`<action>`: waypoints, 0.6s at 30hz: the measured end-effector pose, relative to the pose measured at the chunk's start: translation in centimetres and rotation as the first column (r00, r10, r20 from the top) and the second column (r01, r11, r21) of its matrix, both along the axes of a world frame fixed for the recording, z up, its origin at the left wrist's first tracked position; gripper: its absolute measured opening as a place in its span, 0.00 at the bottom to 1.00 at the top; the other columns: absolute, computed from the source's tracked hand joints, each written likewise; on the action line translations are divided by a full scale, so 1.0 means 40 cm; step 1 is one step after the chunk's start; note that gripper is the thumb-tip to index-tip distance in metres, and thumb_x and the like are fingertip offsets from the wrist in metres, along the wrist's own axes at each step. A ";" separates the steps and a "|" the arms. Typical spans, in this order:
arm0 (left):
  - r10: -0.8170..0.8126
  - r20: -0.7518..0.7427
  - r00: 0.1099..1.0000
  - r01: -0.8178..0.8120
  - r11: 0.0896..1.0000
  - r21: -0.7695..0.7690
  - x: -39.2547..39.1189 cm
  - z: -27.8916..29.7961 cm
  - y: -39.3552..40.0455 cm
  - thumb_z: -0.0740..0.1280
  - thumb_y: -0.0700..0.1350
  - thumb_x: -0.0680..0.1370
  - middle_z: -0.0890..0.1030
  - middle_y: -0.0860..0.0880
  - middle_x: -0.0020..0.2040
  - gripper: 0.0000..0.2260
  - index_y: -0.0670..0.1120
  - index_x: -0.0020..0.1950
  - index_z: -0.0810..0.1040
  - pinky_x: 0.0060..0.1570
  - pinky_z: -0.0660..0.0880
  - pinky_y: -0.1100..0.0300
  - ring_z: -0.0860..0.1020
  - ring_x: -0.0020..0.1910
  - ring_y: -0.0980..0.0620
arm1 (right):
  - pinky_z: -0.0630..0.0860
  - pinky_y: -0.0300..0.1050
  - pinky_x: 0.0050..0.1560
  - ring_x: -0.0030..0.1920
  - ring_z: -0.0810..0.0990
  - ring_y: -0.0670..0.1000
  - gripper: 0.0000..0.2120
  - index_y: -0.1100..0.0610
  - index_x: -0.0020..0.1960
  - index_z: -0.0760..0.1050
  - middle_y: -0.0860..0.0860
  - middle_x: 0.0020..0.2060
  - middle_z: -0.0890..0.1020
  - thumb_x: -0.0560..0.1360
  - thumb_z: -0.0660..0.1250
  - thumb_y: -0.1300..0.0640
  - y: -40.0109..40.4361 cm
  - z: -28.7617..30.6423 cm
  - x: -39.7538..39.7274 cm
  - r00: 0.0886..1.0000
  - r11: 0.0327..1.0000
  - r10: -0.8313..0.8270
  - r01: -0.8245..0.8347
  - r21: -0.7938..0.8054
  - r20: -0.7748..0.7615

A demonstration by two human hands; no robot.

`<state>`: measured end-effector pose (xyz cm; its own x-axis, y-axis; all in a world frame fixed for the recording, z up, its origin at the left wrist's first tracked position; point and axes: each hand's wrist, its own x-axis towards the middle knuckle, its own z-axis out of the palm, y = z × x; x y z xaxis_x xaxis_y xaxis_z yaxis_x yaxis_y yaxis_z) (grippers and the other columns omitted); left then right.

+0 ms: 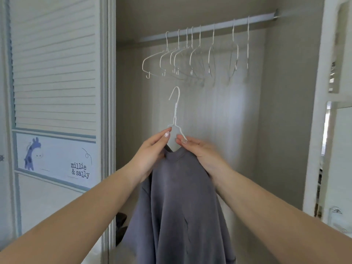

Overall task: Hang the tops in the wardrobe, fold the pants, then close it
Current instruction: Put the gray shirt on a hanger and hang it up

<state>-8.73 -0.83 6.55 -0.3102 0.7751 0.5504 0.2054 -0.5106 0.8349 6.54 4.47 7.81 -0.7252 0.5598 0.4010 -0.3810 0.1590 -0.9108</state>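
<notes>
I've got the grey top (177, 202), soft and limp, draped on a light wire hanger (176, 111) below the rail (209, 28) at twelve o'clock, left hand (152, 151) and right hand (202, 155) each gripping a shoulder, so I'd lift by the stiff hook.

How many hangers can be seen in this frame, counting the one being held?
9. Eight empty hangers hang along the rod, bunched toward its left. One more hanger carries the gray top, held by both hands below the rod. The bunched ones overlap, so another may be hidden.
</notes>
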 end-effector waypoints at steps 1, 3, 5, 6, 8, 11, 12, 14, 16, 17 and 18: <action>-0.031 0.019 0.999 0.031 1.000 0.004 -0.017 0.009 0.008 0.62 0.56 0.76 0.75 0.56 0.66 0.17 0.57 0.64 0.75 0.50 0.75 0.67 0.76 0.58 0.65 | 0.77 0.32 0.36 0.38 0.83 0.42 0.09 0.53 0.47 0.79 0.45 0.37 0.85 0.79 0.61 0.61 0.004 0.008 -0.036 0.999 0.999 0.038 -0.038 0.000 -0.008; -0.052 0.026 0.998 0.052 0.998 0.021 -0.056 0.029 0.014 0.62 0.57 0.74 0.80 0.54 0.60 0.15 0.55 0.57 0.80 0.49 0.77 0.65 0.80 0.55 0.60 | 0.80 0.38 0.45 0.47 0.83 0.48 0.10 0.54 0.54 0.79 0.52 0.47 0.85 0.80 0.60 0.61 0.017 0.022 -0.113 0.995 0.995 0.101 -0.101 0.026 0.002; -0.028 0.039 0.999 0.027 0.999 0.025 -0.098 0.049 0.016 0.62 0.58 0.73 0.84 0.51 0.52 0.15 0.52 0.52 0.80 0.50 0.77 0.62 0.82 0.51 0.58 | 0.77 0.46 0.56 0.53 0.81 0.52 0.12 0.52 0.59 0.78 0.54 0.54 0.83 0.80 0.61 0.61 0.033 0.035 -0.179 0.988 0.987 0.156 -0.156 0.042 0.007; -0.004 0.037 0.999 0.002 0.999 0.037 -0.137 0.063 0.024 0.61 0.59 0.73 0.84 0.51 0.52 0.17 0.51 0.54 0.80 0.52 0.76 0.60 0.81 0.53 0.57 | 0.75 0.48 0.59 0.55 0.81 0.51 0.12 0.50 0.58 0.78 0.53 0.54 0.83 0.79 0.61 0.60 0.048 0.046 -0.224 0.984 0.982 0.181 -0.181 0.058 0.005; 0.020 0.045 0.999 -0.022 0.998 0.056 -0.222 0.088 0.043 0.61 0.61 0.72 0.83 0.52 0.57 0.22 0.54 0.62 0.77 0.60 0.72 0.55 0.79 0.59 0.57 | 0.75 0.47 0.61 0.57 0.80 0.48 0.12 0.47 0.58 0.78 0.48 0.55 0.83 0.79 0.62 0.59 0.074 0.071 -0.311 0.976 0.972 0.219 -0.218 0.083 -0.001; 0.023 0.069 0.997 -0.030 0.995 0.091 -0.348 0.130 0.069 0.61 0.64 0.73 0.79 0.55 0.62 0.24 0.59 0.67 0.72 0.65 0.69 0.47 0.74 0.65 0.56 | 0.76 0.40 0.55 0.58 0.79 0.43 0.15 0.48 0.64 0.75 0.44 0.57 0.81 0.78 0.64 0.58 0.130 0.117 -0.442 0.971 0.969 0.239 -0.236 0.076 -0.032; 0.013 0.083 0.996 -0.021 0.995 0.098 -0.384 0.145 0.077 0.63 0.66 0.72 0.78 0.54 0.64 0.26 0.59 0.68 0.71 0.66 0.69 0.43 0.72 0.66 0.55 | 0.76 0.41 0.56 0.61 0.77 0.43 0.18 0.49 0.67 0.72 0.44 0.59 0.80 0.78 0.64 0.57 0.155 0.132 -0.488 0.973 0.972 0.227 -0.224 0.075 -0.042; -0.005 0.104 0.995 -0.007 0.993 0.116 -0.449 0.174 0.099 0.64 0.66 0.71 0.77 0.53 0.65 0.28 0.59 0.69 0.70 0.65 0.69 0.40 0.71 0.68 0.54 | 0.73 0.44 0.60 0.65 0.73 0.45 0.25 0.50 0.73 0.64 0.43 0.64 0.77 0.78 0.65 0.58 0.195 0.168 -0.574 0.974 0.975 0.215 -0.210 0.074 -0.069; -0.007 0.123 0.992 -0.008 0.992 0.124 -0.495 0.206 0.120 0.63 0.63 0.71 0.78 0.52 0.65 0.26 0.58 0.69 0.71 0.61 0.73 0.43 0.72 0.67 0.55 | 0.73 0.43 0.58 0.64 0.73 0.46 0.27 0.51 0.75 0.60 0.44 0.65 0.75 0.78 0.63 0.61 0.228 0.207 -0.648 0.970 0.975 0.217 -0.211 0.069 -0.110; -0.010 0.125 0.992 -0.007 0.991 0.133 -0.513 0.218 0.129 0.63 0.61 0.71 0.78 0.53 0.63 0.25 0.58 0.68 0.71 0.57 0.76 0.46 0.73 0.65 0.57 | 0.73 0.43 0.58 0.64 0.73 0.47 0.28 0.51 0.75 0.59 0.45 0.65 0.76 0.78 0.63 0.62 0.243 0.225 -0.681 0.968 0.975 0.216 -0.209 0.074 -0.124; -0.010 0.120 0.993 -0.008 0.990 0.144 -0.526 0.229 0.139 0.63 0.60 0.71 0.80 0.54 0.62 0.23 0.58 0.66 0.73 0.53 0.78 0.49 0.74 0.63 0.58 | 0.73 0.44 0.58 0.64 0.73 0.47 0.28 0.51 0.75 0.59 0.45 0.65 0.76 0.78 0.63 0.63 0.260 0.241 -0.717 0.968 0.975 0.215 -0.205 0.087 -0.131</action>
